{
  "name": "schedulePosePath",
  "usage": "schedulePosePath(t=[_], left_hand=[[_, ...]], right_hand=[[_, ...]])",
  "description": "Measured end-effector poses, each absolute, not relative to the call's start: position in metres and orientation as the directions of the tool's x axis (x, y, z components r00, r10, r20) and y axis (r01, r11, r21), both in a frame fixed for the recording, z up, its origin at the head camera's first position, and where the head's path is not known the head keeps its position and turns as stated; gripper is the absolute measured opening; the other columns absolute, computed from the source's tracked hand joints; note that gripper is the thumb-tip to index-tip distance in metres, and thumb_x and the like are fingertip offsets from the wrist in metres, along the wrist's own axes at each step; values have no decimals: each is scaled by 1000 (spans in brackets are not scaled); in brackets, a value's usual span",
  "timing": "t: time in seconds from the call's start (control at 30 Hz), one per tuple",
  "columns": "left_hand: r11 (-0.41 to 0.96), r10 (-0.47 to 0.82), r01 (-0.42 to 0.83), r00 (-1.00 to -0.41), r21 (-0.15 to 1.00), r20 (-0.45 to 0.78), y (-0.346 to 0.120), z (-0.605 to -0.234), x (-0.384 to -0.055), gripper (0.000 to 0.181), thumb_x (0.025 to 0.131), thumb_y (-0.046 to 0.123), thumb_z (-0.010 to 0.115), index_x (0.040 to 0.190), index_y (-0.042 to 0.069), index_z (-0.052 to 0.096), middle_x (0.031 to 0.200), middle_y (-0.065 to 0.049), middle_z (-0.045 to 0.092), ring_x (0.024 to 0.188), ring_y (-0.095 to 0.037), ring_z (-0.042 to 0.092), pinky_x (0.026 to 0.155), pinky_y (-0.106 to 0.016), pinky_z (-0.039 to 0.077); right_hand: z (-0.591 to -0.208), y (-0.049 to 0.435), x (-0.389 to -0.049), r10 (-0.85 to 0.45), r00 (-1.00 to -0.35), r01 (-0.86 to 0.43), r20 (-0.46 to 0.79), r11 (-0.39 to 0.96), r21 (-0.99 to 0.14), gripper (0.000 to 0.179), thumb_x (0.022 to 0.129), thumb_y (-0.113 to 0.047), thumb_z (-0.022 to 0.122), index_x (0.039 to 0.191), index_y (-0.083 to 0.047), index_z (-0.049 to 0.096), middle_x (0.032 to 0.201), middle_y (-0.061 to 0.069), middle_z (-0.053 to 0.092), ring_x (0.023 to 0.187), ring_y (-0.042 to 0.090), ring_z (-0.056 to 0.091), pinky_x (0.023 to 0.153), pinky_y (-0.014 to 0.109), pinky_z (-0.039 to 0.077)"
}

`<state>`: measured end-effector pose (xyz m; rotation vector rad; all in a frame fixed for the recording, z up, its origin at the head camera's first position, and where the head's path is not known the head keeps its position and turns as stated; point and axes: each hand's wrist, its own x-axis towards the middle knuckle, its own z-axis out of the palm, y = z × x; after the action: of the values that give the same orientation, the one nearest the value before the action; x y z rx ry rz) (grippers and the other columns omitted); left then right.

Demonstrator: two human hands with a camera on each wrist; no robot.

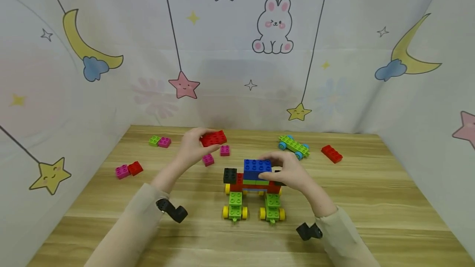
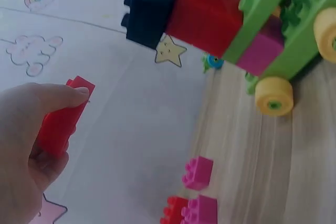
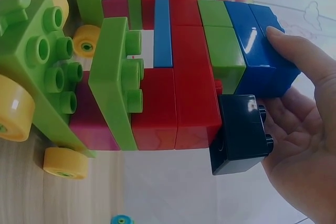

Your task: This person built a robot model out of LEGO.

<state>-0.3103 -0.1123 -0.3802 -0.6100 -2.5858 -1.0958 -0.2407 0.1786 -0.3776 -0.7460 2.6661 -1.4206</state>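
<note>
My left hand point(image 1: 193, 148) grips a red building brick point(image 1: 214, 138) above the back left of the table, thumb on one side and fingers on the other. The right hand point(image 1: 288, 171) has thumb and fingers round the blue bricks point(image 1: 257, 169) on top of a built model. Under the blue lie green bricks point(image 3: 223, 48), then red bricks point(image 3: 197, 82), with a black brick point(image 1: 230, 175) at the left end and another black brick point(image 3: 239, 132) at the right. Green wheeled bases point(image 1: 235, 207) with yellow wheels point(image 1: 262, 213) carry the model.
Pink bricks point(image 1: 224, 150) lie behind the model. To the left are a green brick point(image 1: 154, 140) beside a pink one and a red brick point(image 1: 135, 168) beside another pink. A green car base point(image 1: 294, 146) with blue wheels and a red brick point(image 1: 332, 154) sit back right.
</note>
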Motion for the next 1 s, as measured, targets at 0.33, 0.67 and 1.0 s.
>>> schedulePosePath(t=[0.33,0.67,1.0], left_hand=[[564,347,595,-800,573,490,-87,-359,-275,45,79,21,82,118,4,68,114,-13,69,98,-27,60,74,-37,54],[491,422,689,-724,533,546,-71,-353,-251,44,79,22,82,118,6,69,110,-9,70,99,-23,59,73,-35,54],[458,476,725,-689,515,546,-62,-361,-245,38,83,24,78,116,7,70,108,-9,70,99,-23,60,72,-31,53]], right_hand=[[-379,180,-241,-421,-885,-397,198,459,-795,39,84,-14,77,119,-1,67,115,16,69,103,29,67,92,45,55],[-380,180,-242,-423,-885,-389,195,442,-808,39,84,-12,77,119,2,66,113,18,69,102,30,67,91,50,54],[-381,180,-244,-438,-874,-415,212,444,-794,39,84,-12,76,120,1,66,115,17,69,103,30,68,92,42,55]])
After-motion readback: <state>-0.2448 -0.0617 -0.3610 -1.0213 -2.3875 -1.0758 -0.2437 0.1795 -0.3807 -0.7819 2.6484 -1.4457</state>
